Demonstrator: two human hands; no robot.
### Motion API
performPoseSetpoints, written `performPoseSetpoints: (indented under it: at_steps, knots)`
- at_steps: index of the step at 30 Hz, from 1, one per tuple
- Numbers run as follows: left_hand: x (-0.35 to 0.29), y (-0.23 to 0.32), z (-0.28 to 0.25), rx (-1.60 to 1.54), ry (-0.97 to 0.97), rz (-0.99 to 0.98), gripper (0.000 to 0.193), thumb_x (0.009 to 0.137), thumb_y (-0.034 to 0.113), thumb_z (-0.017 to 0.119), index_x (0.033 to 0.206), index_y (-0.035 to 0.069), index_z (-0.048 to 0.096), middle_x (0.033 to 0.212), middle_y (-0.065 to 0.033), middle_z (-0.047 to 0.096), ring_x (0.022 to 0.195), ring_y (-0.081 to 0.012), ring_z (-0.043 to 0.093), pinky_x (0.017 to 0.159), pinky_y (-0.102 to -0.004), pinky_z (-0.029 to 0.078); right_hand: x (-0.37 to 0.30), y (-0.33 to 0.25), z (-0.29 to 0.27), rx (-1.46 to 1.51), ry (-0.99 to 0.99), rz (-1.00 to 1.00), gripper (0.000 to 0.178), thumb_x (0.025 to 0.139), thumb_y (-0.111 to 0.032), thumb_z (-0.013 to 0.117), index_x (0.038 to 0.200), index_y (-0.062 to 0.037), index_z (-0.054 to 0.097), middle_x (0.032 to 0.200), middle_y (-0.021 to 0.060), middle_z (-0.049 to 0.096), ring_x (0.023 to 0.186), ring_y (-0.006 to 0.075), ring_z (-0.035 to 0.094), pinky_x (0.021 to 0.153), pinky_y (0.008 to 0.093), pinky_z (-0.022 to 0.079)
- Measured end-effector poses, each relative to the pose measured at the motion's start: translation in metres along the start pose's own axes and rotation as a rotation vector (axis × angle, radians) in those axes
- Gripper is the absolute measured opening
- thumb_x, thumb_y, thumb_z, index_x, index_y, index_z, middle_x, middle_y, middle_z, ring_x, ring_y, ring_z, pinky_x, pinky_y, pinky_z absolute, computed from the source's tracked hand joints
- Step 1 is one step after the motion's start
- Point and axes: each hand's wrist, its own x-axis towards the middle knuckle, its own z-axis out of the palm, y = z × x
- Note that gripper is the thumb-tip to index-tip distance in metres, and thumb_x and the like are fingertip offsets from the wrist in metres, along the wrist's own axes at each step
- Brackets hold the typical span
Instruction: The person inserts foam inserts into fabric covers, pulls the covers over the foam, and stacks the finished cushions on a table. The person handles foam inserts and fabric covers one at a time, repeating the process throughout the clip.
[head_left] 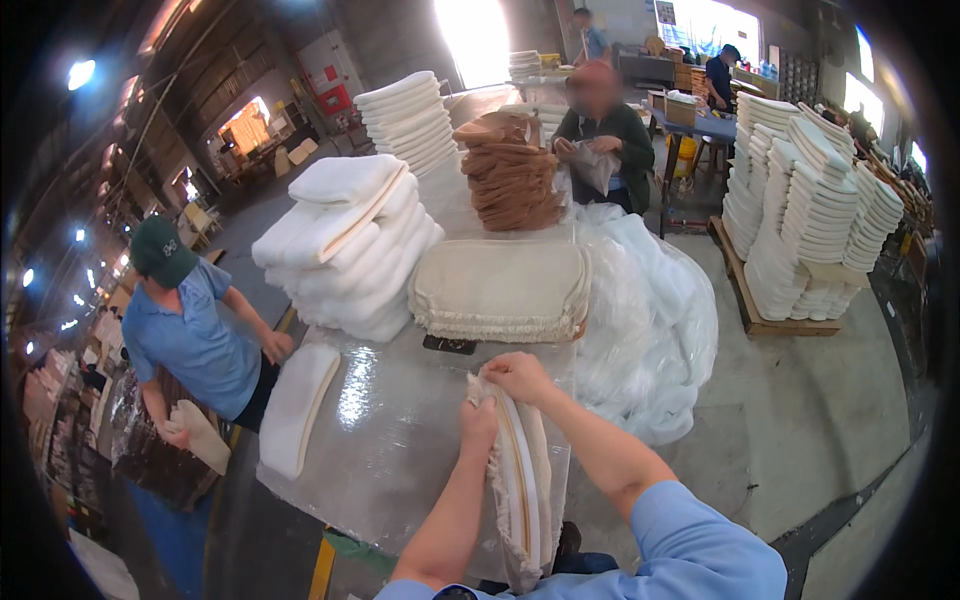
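Note:
A long cream cushion cover (540, 470) with frayed edges stands on its side at the near edge of the table. White padding shows in its long opening. My left hand (478, 422) is closed round the cover's left side near the far end. At that far end, the fingers of my right hand (518, 376) are pinched on the cover's edge. Just beyond my hands lies a flat stack of beige fabric covers (500, 285), with a small dark flat object (449, 344) at its front edge.
White padding is piled (340, 230) on the plastic-covered table (390, 430), with a single white pad (300, 410) left. Brown covers (510, 175) stand farther back. Clear plastic wrapping (645, 320) bulges at right. Co-workers stand at left (195, 330) and across the table (605, 140); a loaded pallet (780, 320) is right.

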Motion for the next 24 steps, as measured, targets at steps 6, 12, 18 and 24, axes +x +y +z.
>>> performPoseSetpoints:
  at_steps: [6,12,18,24]
  knots:
    - [0.013,0.020,0.011,0.291,0.161,0.175,0.044,0.101,0.037,0.063,0.108,-0.005,0.074,0.102,-0.0255,0.076,0.099,-0.0422,0.074,0.083,-0.0501,0.054,0.002,0.022,0.023,0.076,0.300,-0.042,0.025,0.095,-0.024,0.074,0.113,-0.0077,0.078,0.104,0.0138,0.078,0.093,0.0312,0.074,0.084,0.0413,0.057]
    - [0.019,0.001,-0.006,0.328,0.319,0.226,0.045,0.106,0.038,0.062,0.108,-0.006,0.072,0.097,-0.0241,0.075,0.093,-0.0402,0.073,0.082,-0.0465,0.054,-0.005,0.020,0.069,0.069,0.492,-0.230,0.008,0.096,-0.011,0.067,0.099,-0.0049,0.071,0.110,0.0097,0.076,0.102,0.0299,0.067,0.088,0.0389,0.054]
    - [0.008,0.006,-0.015,0.127,0.209,0.351,0.026,0.106,0.025,0.064,0.101,0.002,0.074,0.088,-0.0169,0.070,0.078,-0.0340,0.067,0.071,-0.0436,0.052,-0.017,0.027,0.068,0.172,0.507,-0.336,0.006,0.097,-0.001,0.068,0.101,-0.0050,0.069,0.110,0.0120,0.073,0.101,0.0276,0.066,0.088,0.0371,0.054]
    - [0.012,0.033,-0.032,0.289,0.171,0.548,0.014,0.091,0.011,0.082,0.097,0.001,0.076,0.076,-0.0082,0.061,0.069,-0.0188,0.060,0.064,-0.0354,0.048,0.010,0.023,0.045,0.147,0.267,-0.475,0.015,0.094,-0.001,0.068,0.107,-0.0075,0.074,0.115,0.0054,0.076,0.100,0.0263,0.063,0.092,0.0351,0.052]
